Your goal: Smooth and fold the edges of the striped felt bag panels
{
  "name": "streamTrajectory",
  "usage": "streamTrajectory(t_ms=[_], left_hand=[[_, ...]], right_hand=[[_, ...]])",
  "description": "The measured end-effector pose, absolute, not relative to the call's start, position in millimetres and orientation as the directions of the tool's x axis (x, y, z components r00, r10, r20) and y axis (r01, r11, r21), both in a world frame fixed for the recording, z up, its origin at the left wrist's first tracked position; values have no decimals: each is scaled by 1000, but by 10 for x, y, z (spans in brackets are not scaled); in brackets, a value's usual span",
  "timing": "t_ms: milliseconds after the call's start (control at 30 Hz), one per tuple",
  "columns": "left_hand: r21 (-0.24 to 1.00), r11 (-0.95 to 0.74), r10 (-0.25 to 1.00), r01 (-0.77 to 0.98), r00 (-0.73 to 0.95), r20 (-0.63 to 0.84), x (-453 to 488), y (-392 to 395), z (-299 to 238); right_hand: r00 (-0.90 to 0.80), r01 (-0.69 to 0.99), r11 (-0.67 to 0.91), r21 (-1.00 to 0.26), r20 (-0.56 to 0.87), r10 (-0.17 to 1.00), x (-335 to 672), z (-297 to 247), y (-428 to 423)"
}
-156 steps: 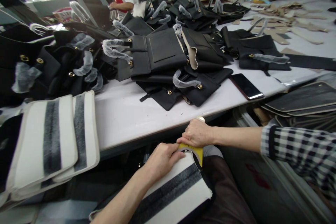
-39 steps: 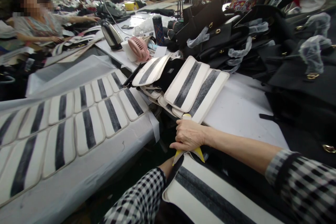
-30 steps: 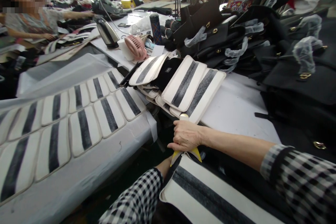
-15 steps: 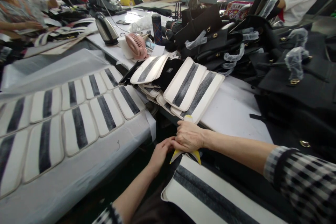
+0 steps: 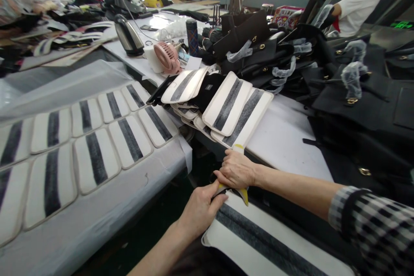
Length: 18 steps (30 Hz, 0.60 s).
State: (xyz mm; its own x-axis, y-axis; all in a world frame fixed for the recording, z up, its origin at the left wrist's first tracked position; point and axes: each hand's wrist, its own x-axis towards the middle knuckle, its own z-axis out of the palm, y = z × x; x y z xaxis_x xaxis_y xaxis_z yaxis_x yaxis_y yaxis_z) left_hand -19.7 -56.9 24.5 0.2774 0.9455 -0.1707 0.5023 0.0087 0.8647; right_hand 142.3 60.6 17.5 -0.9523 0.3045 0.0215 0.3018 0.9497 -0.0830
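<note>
My right hand [image 5: 236,170] is wrapped round a white forked piece with yellow ends [image 5: 244,197]; one end sticks out above the fist. Thumb and fingers of my left hand [image 5: 200,207] pinch at its left prong, which they mostly cover. A small dark tip shows between the hands, too hidden to name. Just below them, a white panel with a dark stripe [image 5: 274,235] lies tilted near my lap, its top corner close to the prongs. Beyond my right hand, similar striped panels [image 5: 228,103] lie stacked at the table's edge.
On the left, a covered table [image 5: 129,200] bears rows of striped panels [image 5: 53,181]. Black bags [image 5: 352,108] are heaped on the right. A kettle [image 5: 128,36], a pink fan [image 5: 167,57] and a dark flask [image 5: 192,38] stand further back. Other people are beyond.
My left hand has come up and right, and its thumb and fingers now close over the left prong. My right hand has shifted slightly right, still gripping the forked piece.
</note>
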Motion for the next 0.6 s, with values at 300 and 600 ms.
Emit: streamTrajectory(t_ms=[300,600], left_hand=[[837,-71,940,542,318,-126,-191,-585,196],[910,-49,945,411,315,-91,-182,-560,161]], right_hand=[[-902,431,901,-60,-16,431,1474,187,473],[-739,674,735,-76,-66,671,1500,226,185]])
